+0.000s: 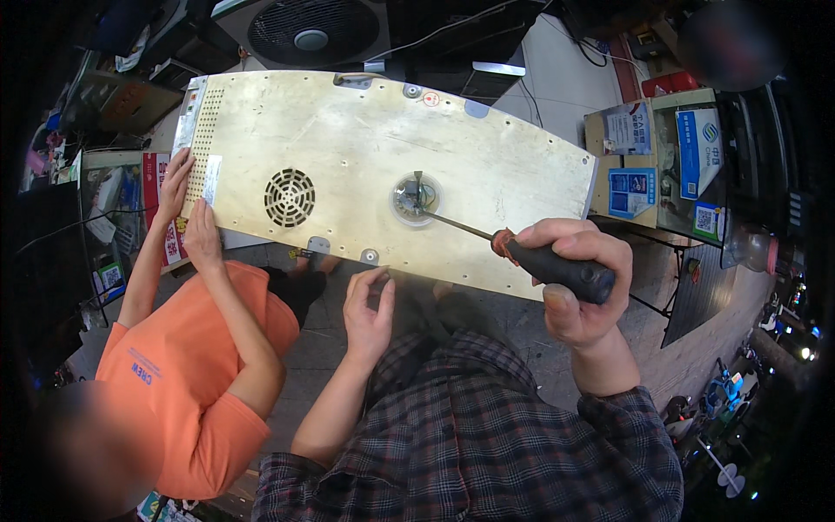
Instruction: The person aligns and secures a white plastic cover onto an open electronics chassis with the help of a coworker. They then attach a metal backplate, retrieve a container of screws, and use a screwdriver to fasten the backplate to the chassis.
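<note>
A large pale metal panel (348,130), scuffed and edged with small screws, spans the view in front of me. My right hand (600,317) is closed round the thick black handle of a screwdriver (570,271) with a red collar. Its long shaft reaches left to a round, clear-looking dish or opening (402,207) in the panel's middle, where small dark parts show. The shaft hides exactly what the tip touches. My left hand (369,317) is at the panel's near edge, fingers loosely bent and thumb apart, with nothing visible in it.
To my left a person in an orange shirt (200,365) rests both hands on the panel's left end. A slotted round vent (290,197) is cut in the panel. Behind stands a large fan unit (311,39); at right, a glass display case (665,130) with posters.
</note>
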`<state>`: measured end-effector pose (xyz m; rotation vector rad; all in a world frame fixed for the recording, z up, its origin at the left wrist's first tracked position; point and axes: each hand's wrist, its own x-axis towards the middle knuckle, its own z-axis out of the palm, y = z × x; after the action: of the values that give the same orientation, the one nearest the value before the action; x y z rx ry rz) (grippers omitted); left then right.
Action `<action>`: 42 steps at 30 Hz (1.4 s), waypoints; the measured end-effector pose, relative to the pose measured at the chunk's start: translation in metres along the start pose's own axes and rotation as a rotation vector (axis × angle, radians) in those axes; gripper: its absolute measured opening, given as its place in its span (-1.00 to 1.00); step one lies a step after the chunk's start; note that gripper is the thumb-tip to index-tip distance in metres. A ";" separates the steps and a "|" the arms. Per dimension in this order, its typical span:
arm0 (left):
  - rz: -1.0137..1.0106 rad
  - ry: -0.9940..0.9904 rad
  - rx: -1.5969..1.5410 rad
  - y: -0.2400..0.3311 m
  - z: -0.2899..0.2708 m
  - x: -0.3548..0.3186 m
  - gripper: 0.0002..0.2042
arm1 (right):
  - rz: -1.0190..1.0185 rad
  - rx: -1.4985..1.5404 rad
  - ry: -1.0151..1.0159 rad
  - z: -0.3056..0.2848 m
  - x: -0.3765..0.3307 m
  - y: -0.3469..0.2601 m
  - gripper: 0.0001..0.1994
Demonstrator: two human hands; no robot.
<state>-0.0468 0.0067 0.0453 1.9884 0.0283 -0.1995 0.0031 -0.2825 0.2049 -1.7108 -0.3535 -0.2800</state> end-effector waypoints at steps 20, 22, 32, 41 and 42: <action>0.442 -0.024 0.469 0.074 0.002 0.126 -0.60 | -0.010 -0.084 0.267 -0.015 -0.018 -0.014 -0.48; 0.441 -0.109 0.503 0.075 0.005 0.141 -0.58 | -0.001 -0.148 0.325 -0.019 -0.022 -0.018 -0.45; 0.477 -0.173 0.325 0.061 0.013 0.163 -0.82 | 0.004 -0.140 0.407 -0.032 -0.038 -0.018 -0.39; 0.208 0.048 -0.252 0.043 -0.018 0.137 -0.87 | 0.032 -0.108 0.459 -0.037 -0.037 -0.021 -0.39; 0.198 0.118 -0.235 0.041 -0.020 0.138 -0.84 | 0.032 -0.106 0.459 -0.037 -0.036 -0.020 -0.39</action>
<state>0.0962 -0.0019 0.0698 1.7529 -0.0672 0.0479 -0.0376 -0.3186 0.2159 -1.6949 0.0277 -0.6627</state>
